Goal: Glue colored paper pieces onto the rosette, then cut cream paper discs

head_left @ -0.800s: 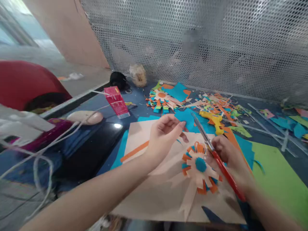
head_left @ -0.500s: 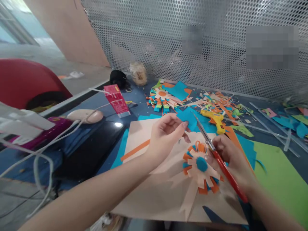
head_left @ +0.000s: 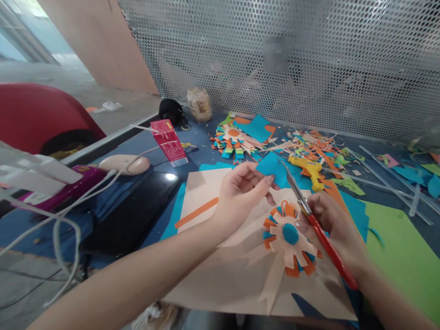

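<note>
Here in the head view, your left hand (head_left: 245,190) is out over the middle of the work, thumb and fingers curled and pinching a small blue paper piece (head_left: 273,168) at its lower edge. Over on the other side, your right hand (head_left: 333,224) is wrapped around the red-handled scissors (head_left: 321,238), blades slanting up and away from you, tips right beside that blue piece's right edge; whether the blades are parted, you can't tell from here.

Just below them, there's the paper rosette (head_left: 278,243), blue at its centre, peach, orange and blue tabs fanning around it, peach tails trailing toward you. It lies on the big peach sheet (head_left: 213,279), close to your right fingers. An orange strip (head_left: 196,213) lies slantwise to the left of it, near your left wrist.

Look beyond your hands: a yellow glue gun (head_left: 311,172) rests past the scissor tips, and behind it spreads a heap of paper scraps (head_left: 309,142), with another rosette (head_left: 232,134) to its left. Green paper (head_left: 402,252) lies off to your right; a pink carton (head_left: 169,142) with a straw leans back on your left.
</note>
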Available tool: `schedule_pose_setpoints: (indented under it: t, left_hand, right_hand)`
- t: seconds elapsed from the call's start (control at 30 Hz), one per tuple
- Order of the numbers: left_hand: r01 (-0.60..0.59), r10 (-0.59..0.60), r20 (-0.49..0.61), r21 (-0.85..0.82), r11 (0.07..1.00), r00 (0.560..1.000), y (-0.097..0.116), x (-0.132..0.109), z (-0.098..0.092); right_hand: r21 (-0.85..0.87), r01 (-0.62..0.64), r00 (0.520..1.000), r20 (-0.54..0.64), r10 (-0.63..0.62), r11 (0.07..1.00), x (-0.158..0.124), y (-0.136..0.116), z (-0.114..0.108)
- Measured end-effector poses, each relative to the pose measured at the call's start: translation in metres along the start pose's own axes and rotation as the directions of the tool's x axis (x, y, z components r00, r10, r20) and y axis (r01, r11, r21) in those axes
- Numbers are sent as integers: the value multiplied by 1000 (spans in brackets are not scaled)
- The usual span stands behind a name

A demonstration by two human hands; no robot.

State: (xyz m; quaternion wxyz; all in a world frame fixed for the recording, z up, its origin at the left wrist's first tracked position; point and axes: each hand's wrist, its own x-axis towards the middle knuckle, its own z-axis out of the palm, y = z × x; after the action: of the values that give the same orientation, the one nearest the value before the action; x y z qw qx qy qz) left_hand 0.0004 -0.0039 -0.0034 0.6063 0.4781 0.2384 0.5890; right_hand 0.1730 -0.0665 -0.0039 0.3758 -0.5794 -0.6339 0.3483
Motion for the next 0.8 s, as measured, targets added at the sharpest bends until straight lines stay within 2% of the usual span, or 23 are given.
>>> schedule_pose_setpoints:
  t: [0.43,0.8]
  left_hand:
    - [34,-34,-15,30,999,999,1,1,2]
    - [5,-5,-23,4,1000,1000,-2,1,0]
  right_hand:
    - [-14,-8,1000,14,9,1000,-2,2,0]
    - [-73,-8,1000,-1,8,997,-1,1,-1]
